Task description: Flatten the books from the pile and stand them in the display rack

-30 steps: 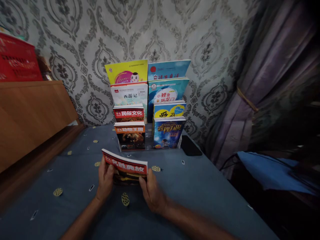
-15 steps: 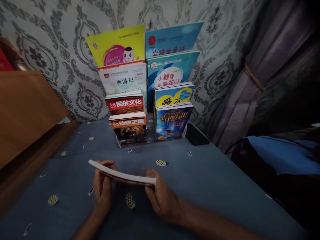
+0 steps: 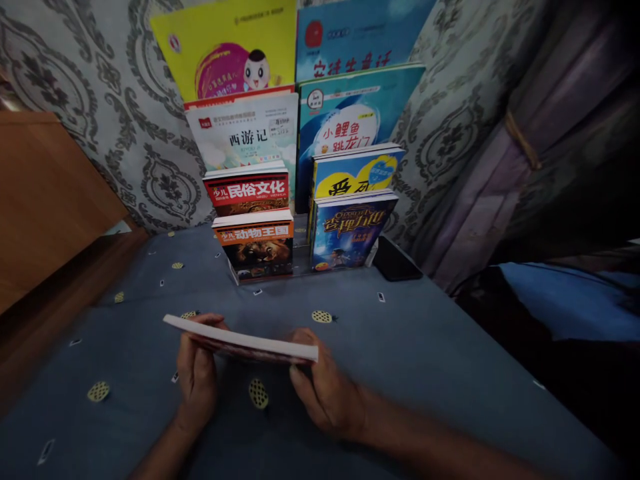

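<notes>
A thin paperback book (image 3: 245, 344) is held edge-on above the cloth, its white page edges facing me and its cover mostly hidden. My left hand (image 3: 197, 367) grips its left end, thumb below and fingers over the far side. At the right end, my right hand (image 3: 327, 387) pinches it the same way. Beyond the hands, books stand upright in two stepped columns. The left column's front book has a lion cover (image 3: 260, 250); the right column's front one is a blue paperback (image 3: 350, 233).
A blue cloth with pineapple prints (image 3: 390, 360) covers the table. A dark phone (image 3: 397, 259) lies right of the books. Patterned wallpaper (image 3: 170, 173) rises behind, with a tied curtain (image 3: 480, 180) at right. A wooden panel (image 3: 50, 207) stands at left.
The view has moved in closer and tilted down, so the standing books look larger and higher. Both hands keep hold of the book, which sits slightly flatter.
</notes>
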Demonstrator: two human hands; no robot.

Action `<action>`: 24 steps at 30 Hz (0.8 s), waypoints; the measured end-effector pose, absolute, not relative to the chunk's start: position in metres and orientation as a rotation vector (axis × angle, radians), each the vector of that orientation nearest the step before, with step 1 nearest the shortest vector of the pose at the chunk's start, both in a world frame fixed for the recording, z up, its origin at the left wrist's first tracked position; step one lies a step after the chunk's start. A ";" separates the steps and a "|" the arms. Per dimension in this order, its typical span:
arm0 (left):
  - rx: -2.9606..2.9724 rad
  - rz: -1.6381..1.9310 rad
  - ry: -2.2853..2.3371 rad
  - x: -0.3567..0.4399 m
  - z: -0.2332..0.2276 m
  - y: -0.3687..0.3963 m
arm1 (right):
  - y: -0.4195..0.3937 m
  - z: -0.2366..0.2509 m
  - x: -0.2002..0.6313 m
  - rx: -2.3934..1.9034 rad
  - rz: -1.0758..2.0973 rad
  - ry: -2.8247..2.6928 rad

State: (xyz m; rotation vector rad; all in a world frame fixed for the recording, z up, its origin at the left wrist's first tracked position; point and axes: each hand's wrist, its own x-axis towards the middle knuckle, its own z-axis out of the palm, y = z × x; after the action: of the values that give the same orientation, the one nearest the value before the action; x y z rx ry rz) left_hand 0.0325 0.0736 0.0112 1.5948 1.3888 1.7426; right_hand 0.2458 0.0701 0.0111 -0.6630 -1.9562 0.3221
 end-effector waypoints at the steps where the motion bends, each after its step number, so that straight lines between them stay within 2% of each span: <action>1: 1.603 1.750 1.404 0.029 0.010 0.074 | 0.070 0.012 0.246 -0.676 0.318 -1.970; 5: 1.723 1.663 1.421 0.013 0.015 0.079 | 0.069 0.019 0.249 -0.746 0.346 -2.030; 14: 1.905 1.137 1.358 -0.011 0.054 0.081 | 0.077 0.021 0.248 -0.774 0.243 -1.961; 24: 1.853 1.104 1.304 -0.007 0.055 0.096 | 0.093 0.022 0.247 -0.841 0.359 -1.845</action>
State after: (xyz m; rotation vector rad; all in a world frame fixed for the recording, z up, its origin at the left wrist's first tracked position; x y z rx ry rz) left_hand -0.0067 0.0963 0.0552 1.8530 1.3038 1.1043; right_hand 0.2470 0.0925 0.0216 -0.8405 -1.8455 0.3586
